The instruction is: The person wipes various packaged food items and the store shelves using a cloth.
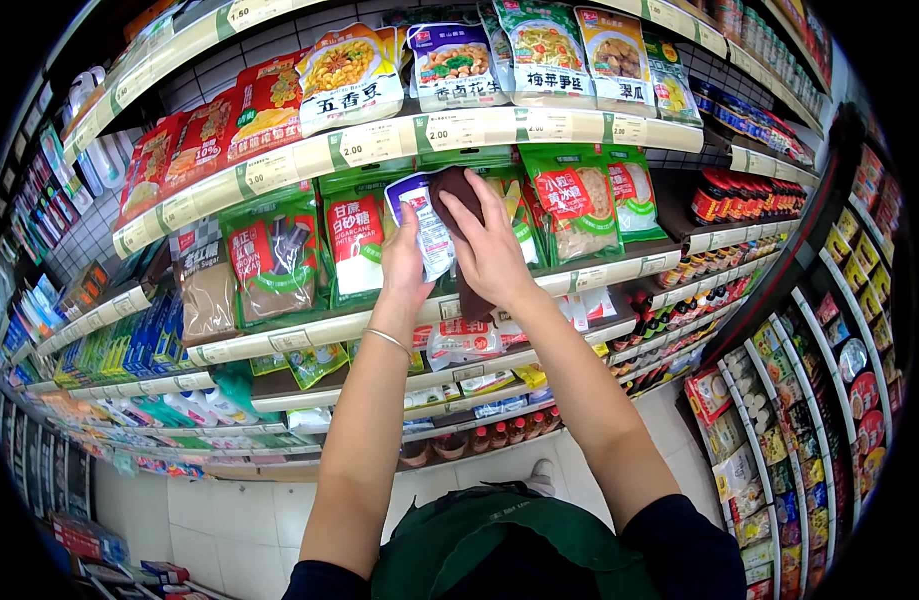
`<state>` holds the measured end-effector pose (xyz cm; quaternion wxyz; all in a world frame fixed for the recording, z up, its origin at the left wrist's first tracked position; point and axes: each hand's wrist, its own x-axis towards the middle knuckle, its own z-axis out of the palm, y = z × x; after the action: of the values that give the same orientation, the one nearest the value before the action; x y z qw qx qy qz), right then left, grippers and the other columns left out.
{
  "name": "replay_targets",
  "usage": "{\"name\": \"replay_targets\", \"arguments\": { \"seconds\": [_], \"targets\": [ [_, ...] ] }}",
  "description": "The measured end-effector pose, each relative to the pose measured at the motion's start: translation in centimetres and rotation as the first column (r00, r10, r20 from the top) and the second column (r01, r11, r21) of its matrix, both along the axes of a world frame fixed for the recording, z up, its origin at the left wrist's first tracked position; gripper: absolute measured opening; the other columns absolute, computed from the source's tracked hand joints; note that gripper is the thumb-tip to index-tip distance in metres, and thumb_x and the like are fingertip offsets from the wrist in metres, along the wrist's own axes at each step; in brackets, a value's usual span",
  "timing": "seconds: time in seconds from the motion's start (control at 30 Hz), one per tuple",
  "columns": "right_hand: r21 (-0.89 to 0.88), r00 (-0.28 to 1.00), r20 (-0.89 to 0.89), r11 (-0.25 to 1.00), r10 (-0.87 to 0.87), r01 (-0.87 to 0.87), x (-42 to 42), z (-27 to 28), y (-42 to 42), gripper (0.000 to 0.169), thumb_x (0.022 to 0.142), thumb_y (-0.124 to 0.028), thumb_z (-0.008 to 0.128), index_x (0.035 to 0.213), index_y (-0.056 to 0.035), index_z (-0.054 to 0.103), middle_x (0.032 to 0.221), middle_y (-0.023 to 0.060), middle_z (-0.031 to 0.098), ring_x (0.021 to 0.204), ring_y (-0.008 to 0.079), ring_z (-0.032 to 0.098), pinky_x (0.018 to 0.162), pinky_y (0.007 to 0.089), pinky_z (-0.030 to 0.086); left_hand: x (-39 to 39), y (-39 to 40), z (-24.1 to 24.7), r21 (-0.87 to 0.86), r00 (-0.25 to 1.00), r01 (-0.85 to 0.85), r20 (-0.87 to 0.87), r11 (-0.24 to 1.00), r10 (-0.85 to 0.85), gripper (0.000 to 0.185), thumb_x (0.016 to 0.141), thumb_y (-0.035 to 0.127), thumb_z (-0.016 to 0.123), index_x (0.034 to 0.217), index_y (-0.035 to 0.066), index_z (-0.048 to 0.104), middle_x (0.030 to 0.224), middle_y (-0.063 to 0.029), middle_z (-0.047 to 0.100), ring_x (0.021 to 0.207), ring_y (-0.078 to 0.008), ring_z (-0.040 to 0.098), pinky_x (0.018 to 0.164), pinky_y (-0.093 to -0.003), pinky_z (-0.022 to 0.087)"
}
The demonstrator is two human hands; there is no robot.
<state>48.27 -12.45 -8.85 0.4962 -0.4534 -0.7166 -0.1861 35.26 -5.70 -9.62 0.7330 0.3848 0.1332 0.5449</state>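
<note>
A purple and white food pouch (431, 236) is upright in my left hand (407, 259), its printed back towards me. My right hand (493, 247) presses a dark brown cloth (465, 217) against the pouch's right side, and the cloth's lower end hangs down past my palm. Both hands are in front of a shelf of green sugar packets, between a white sugar packet (354, 240) on the left and a yellow rock sugar packet (575, 206) on the right. On the shelf above stands a row of snack pouches, one of them a similar purple pouch (453, 71).
Cream shelf edges with price tags (504, 127) curve across above and below my hands. Brown sugar packets (275, 259) stand at left and red-capped jars (737, 196) at right. Another stocked rack (789, 442) is at lower right. Pale floor tiles (226, 525) show below.
</note>
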Motion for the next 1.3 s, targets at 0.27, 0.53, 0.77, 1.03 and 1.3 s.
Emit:
{"name": "replay_targets", "arguments": {
  "seconds": [0.27,0.53,0.77,1.03,1.3],
  "targets": [
    [-0.014,0.970,0.242,1.000,0.025,-0.022,-1.6,-1.0,-3.4,0.052,0.076,0.001,0.060,0.127,-0.0095,0.066,0.146,0.0100,0.050,0.134,0.0337,0.045,0.110,0.0496,0.038,-0.2,0.0,0.5,-0.183,0.994,-0.078,-0.088,0.980,0.062,0.052,0.102,0.051,0.049,0.119,0.003,0.059,0.110,-0.0115,0.067,0.099,-0.0253,0.067,0.084,-0.0420,0.056],
    [0.047,0.974,0.180,0.991,-0.135,0.128,0.2,-1.6,-3.2,0.051,0.074,0.002,0.063,0.122,-0.0126,0.069,0.145,0.0087,0.052,0.134,0.0321,0.047,0.107,0.0484,0.040,0.0,0.4,0.4,-0.122,0.996,0.033,0.089,0.992,-0.022,0.052,0.106,0.047,0.041,0.126,0.001,0.056,0.118,-0.0123,0.068,0.103,-0.0272,0.068,0.089,-0.0428,0.056],
    [0.069,0.974,0.137,0.983,-0.178,0.170,-1.2,-2.2,-3.4,0.052,0.073,0.002,0.062,0.122,-0.0123,0.069,0.145,0.0126,0.050,0.133,0.0362,0.046,0.106,0.0487,0.040,0.0,0.2,0.6,-0.139,0.998,-0.014,0.061,0.990,0.023,0.052,0.107,0.046,0.039,0.127,0.001,0.056,0.117,-0.0123,0.068,0.105,-0.0270,0.067,0.091,-0.0425,0.055],
    [0.045,0.992,0.078,0.995,-0.095,0.092,-1.4,-2.5,-2.8,0.060,0.073,0.006,0.059,0.132,-0.0089,0.061,0.146,0.0165,0.046,0.132,0.0383,0.045,0.109,0.0465,0.039,0.0,1.0,-0.2,-0.083,0.990,0.054,0.134,0.995,-0.043,0.051,0.107,0.047,0.040,0.130,0.004,0.054,0.120,-0.0117,0.067,0.104,-0.0266,0.067,0.090,-0.0443,0.055],
    [-0.038,0.836,-0.541,0.990,0.095,-0.137,0.2,-1.5,-0.5,0.049,0.092,-0.006,0.060,0.139,0.0007,0.049,0.138,0.0222,0.047,0.126,0.0340,0.051,0.107,0.0389,0.041,-0.1,-0.1,0.5,-0.001,0.982,0.061,0.181,0.998,-0.060,0.056,0.106,0.050,0.037,0.138,0.006,0.050,0.128,-0.0112,0.065,0.115,-0.0288,0.065,0.098,-0.0445,0.052]
  ]
}}
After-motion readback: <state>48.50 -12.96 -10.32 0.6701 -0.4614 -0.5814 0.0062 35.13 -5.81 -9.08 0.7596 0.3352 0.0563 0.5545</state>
